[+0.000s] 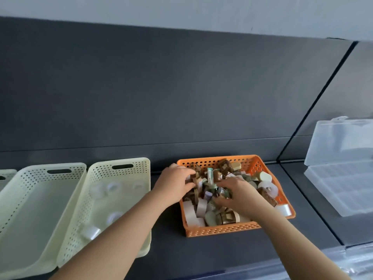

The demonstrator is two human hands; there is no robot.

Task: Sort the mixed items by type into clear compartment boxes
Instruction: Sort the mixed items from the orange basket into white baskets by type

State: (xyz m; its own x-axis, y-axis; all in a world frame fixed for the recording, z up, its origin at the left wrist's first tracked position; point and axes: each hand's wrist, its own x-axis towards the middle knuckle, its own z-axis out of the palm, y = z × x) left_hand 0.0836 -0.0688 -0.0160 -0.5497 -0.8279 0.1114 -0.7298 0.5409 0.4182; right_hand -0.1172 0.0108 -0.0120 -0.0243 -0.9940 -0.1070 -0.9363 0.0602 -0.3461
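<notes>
An orange perforated basket [222, 231] on the dark table holds a heap of mixed items: white tape rolls, brown and green patterned rolls, cream discs. My left hand [173, 184] reaches in over the basket's left rim, its fingers curled among the brown pieces near the back left. My right hand [240, 194] lies palm down on the middle of the heap, fingers spread into the items. Whether either hand actually grips a piece is hidden by the fingers and the clutter. A clear compartment box [343, 184] stands open at the right, its lid upright.
Two cream perforated baskets lie to the left: one [40, 199] holds nothing, the other [141, 168] holds a few clear tape rolls. Part of a third basket [6, 174] shows at the far left. A dark wall panel rises behind the table. More clear plastic [357, 261] lies bottom right.
</notes>
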